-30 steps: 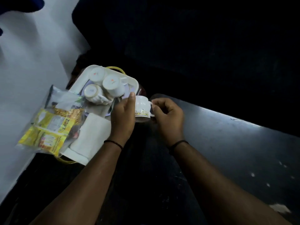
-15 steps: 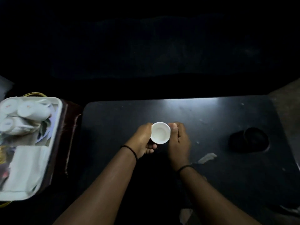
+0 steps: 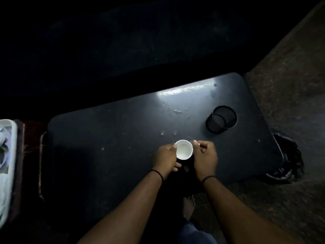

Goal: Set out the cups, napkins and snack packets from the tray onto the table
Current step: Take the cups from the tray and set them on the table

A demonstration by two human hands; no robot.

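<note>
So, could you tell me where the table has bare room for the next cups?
The dark table is bare from its left edge to the left hand, and behind the cup. Toward the black mesh holder, beyond the right hand, it is tighter.

Bare forearms, a thin black band (image 3: 158, 174) on each wrist (sleeves none visible), one bare foot (image 3: 188, 206).

The cup (image 3: 183, 149) at the centre of the frame is plain white, inside and rim alike. The bench (image 3: 109, 143) is matt black, flecked with pale specks and carrying a white glare patch toward its upper edge. A black mesh holder (image 3: 221, 119) stands at the right. The tray (image 3: 10, 131) at the left edge is white, on a dark reddish-brown stand (image 3: 26, 155). Each wrist wears a thin black band (image 3: 208, 177).
</note>
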